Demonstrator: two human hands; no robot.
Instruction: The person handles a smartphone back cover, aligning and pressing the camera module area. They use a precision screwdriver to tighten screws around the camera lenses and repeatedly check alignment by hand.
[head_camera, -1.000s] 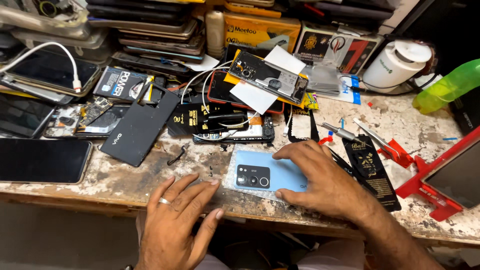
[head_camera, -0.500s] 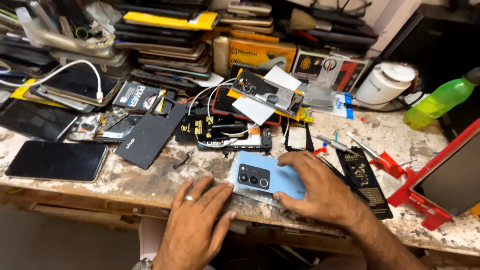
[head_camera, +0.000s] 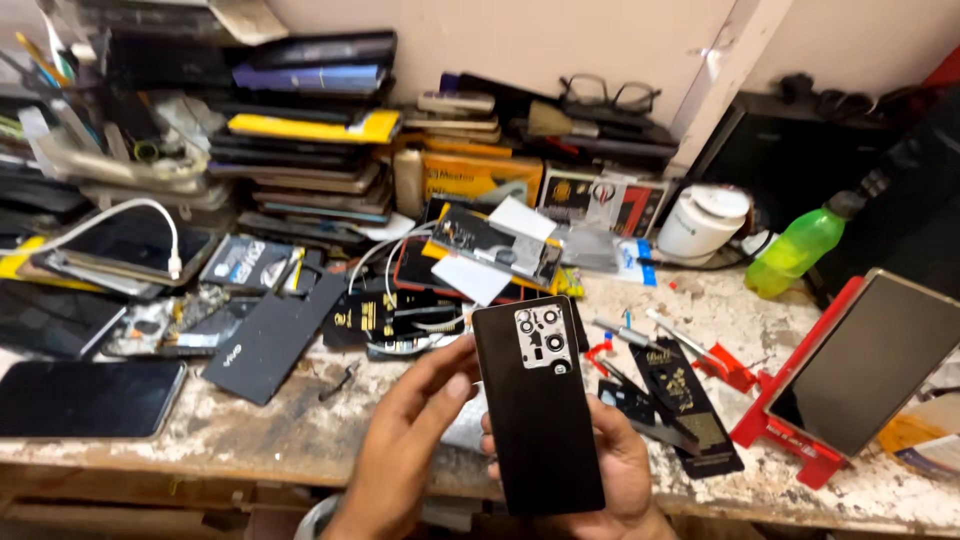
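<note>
You're holding the black phone cover (head_camera: 538, 405) above the bench (head_camera: 300, 420): R hand (head_camera: 600, 470) fingers clamped on it, L hand (head_camera: 415, 430) fingertips touching its edge. Next probably needs fitting w/ care.

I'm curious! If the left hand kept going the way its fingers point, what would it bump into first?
The left hand points up and right, so it would probably meet the black phone that its fingertips already touch.
</note>
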